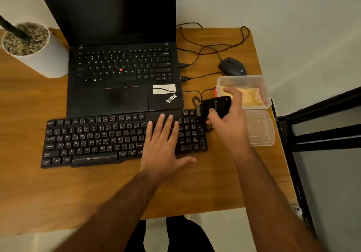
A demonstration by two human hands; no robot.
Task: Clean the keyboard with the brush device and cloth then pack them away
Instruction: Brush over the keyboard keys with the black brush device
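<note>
A black external keyboard (93, 140) lies across the wooden desk in front of the laptop. My left hand (164, 144) rests flat on its right part, fingers straight and spread. My right hand (230, 123) grips the black brush device (214, 105) just past the keyboard's top right corner, its bristle end pointing left. A yellow cloth (250, 96) lies folded inside a clear plastic container (242, 80) right behind that hand.
The container's clear lid (261, 128) lies at the desk's right edge. An open black laptop (121, 76) stands behind the keyboard, with a mouse (232, 66) and cables at the back right. A white plant pot (37, 52) stands at the back left. A dark frame (312, 134) borders the right.
</note>
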